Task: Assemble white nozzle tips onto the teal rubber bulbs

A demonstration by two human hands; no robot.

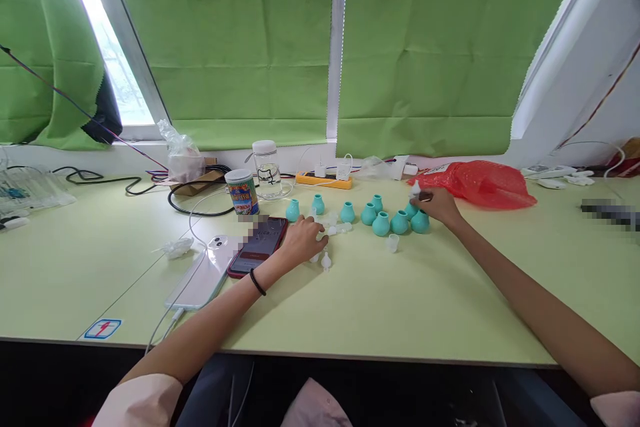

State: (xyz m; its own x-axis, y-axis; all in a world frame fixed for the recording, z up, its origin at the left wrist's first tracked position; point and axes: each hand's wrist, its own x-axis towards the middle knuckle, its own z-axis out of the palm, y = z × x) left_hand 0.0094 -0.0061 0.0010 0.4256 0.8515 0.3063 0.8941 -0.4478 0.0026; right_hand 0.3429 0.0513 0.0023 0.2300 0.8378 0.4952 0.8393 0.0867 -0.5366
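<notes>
Up on the right, the right hand had its thumb and fingers pinched shut on a small, matte white piece, held over the far edge of the cluster of smooth turquoise pots; whether the piece touched the pot below, one could not tell. And what shapes those were: round-bellied, narrowing to short open necks, six bunched together and three more strung out in a loose line to the left!

Over there, the left hand leaned low, fingers bent down over a scatter of translucent white plastic pieces; its palm hid any grip, so whether it held one could not be told. One bulb-shaped translucent piece with thin ends lay just beside the fingertips, and a frosted, tapered plastic cup stood alone in front of the cluster.

Close by on the left, crowding that forearm, lay a glossy phone with a dark screen and red edge, then a pale phone with a white cable plugged in. Behind came a printed cylindrical canister, a clear bottle with a white lid and an orange power strip. A crinkled, see-through red plastic bag sprawled behind the right hand, all on the smooth pale yellow-green tabletop.
</notes>
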